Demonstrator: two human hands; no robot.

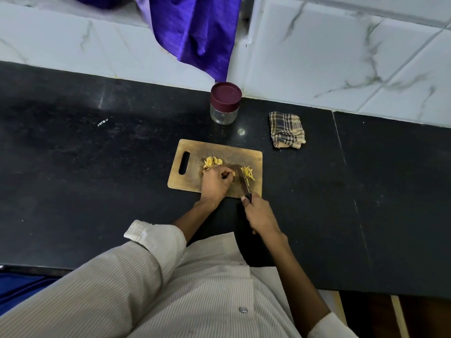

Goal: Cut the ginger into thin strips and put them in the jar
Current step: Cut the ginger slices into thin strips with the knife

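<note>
A wooden cutting board (195, 179) lies on the black counter. Yellow ginger slices (212, 162) are piled near the board's middle, and thin ginger strips (248, 174) lie at its right side. My left hand (216, 182) rests on the board with fingers curled, pinching a few ginger slices (233, 173) flat. My right hand (260, 213) grips the black handle of a knife (244, 185), whose blade lies between the pinched slices and the strips. A glass jar (224, 114) with a maroon lid on stands behind the board, near the wall.
A folded checked cloth (286, 130) lies right of the jar. A purple cloth (195, 32) hangs down the tiled wall above the jar. The black counter (97, 167) stretches wide on both sides; its front edge runs along my body.
</note>
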